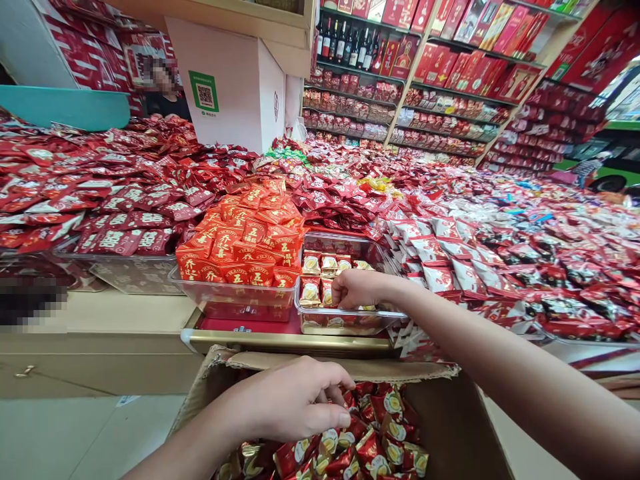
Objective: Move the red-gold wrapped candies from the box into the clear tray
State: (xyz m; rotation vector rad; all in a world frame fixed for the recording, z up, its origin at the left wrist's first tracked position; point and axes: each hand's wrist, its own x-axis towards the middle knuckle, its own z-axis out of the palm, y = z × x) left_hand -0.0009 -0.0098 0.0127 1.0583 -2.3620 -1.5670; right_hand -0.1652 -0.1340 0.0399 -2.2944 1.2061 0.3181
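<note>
My left hand (313,397) is over an open cardboard box (450,427), its fingers curled loosely with a gap between thumb and fingertips and nothing visible between them. Red and gold wrapped candies (373,453) lie in the box below it. My right hand (355,288) reaches into a clear plastic bin (345,327) on the counter, fingers bent down against small gold and red packets (311,262) set in rows. Whatever its fingertips hold is hidden. Left of that bin, another clear bin (230,292) is heaped with orange-red packets (250,233).
Heaps of dark red packets (145,220) spread to the left, white and red ones (445,253) to the right. A white box with a QR code (225,80) and a turquoise basin (65,107) stand behind. A person (167,100) is at the back left.
</note>
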